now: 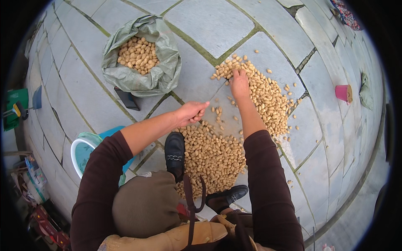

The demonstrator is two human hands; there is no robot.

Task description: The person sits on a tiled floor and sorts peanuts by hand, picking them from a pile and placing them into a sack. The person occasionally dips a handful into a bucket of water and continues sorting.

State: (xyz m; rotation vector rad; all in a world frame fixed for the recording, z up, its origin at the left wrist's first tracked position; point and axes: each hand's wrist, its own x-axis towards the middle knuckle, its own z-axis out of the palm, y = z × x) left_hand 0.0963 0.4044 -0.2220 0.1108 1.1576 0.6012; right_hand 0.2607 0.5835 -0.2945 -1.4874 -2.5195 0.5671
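Observation:
Unshelled peanuts (270, 103) lie in a long heap on grey stone paving, at the right of centre. My right hand (239, 83) reaches down to the heap's upper left end, its fingertips among the peanuts; whether it grips any is hidden. My left hand (193, 112) is curled above the paving, left of the right hand; what may be inside its fingers cannot be seen. Below it a second, wider peanut heap (213, 160) spreads between my black shoes. A green woven sack (169, 62) with rolled-down edges stands at the upper left, with peanuts (138, 55) inside.
A dark flat phone-like object (127, 98) lies against the sack's base. A blue bucket (75, 150) with a white rim stands beside my left arm. Farther off are a pink container (343, 93) at the right and a green dustpan-like object (15, 106) at the left edge.

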